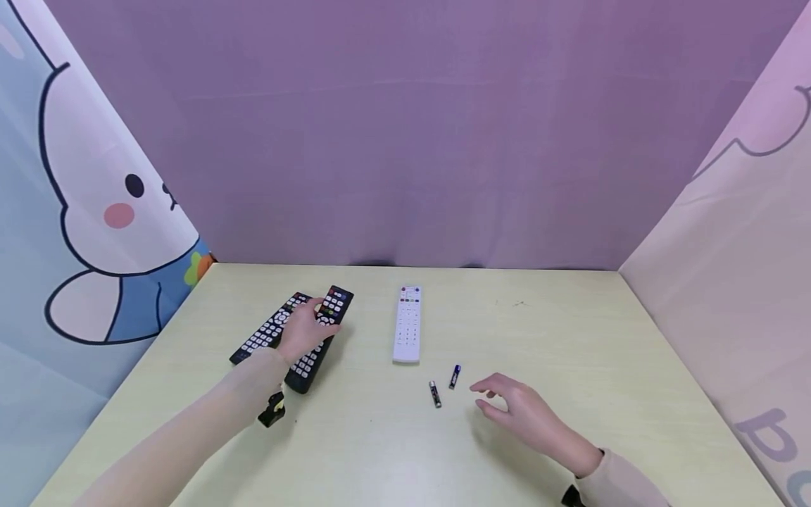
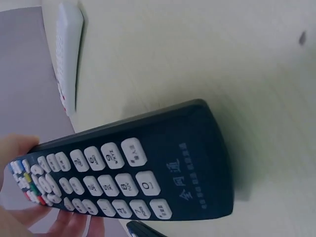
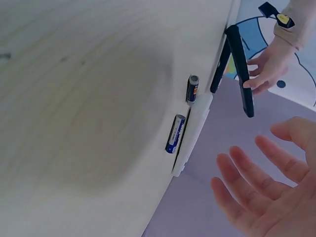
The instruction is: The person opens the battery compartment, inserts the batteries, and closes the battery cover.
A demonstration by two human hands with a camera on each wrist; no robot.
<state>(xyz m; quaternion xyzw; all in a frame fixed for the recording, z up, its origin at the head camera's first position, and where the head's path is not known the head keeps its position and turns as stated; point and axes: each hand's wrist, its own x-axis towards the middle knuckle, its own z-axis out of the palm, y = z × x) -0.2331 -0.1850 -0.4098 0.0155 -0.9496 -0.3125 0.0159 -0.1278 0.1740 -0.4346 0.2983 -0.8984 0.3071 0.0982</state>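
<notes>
My left hand (image 1: 303, 332) grips a black remote control (image 2: 163, 168) with pale buttons, thumb on one side and fingers round the other. In the right wrist view this remote is raised off the table. A second black remote control (image 1: 261, 339) lies just left of it, partly behind the hand. My right hand (image 1: 522, 414) hovers over the table with fingers spread and loosely bent, nothing in it. Closest to its fingertips is a blue battery (image 3: 175, 134). Beside that lies a black battery (image 3: 192, 89) with an orange mark.
A white remote control (image 1: 407, 325) lies upright in the head view, beyond the batteries. The pale wooden table (image 1: 570, 338) meets a purple cloth (image 1: 405, 155) at its back edge. Printed cloths hang at the left and right sides.
</notes>
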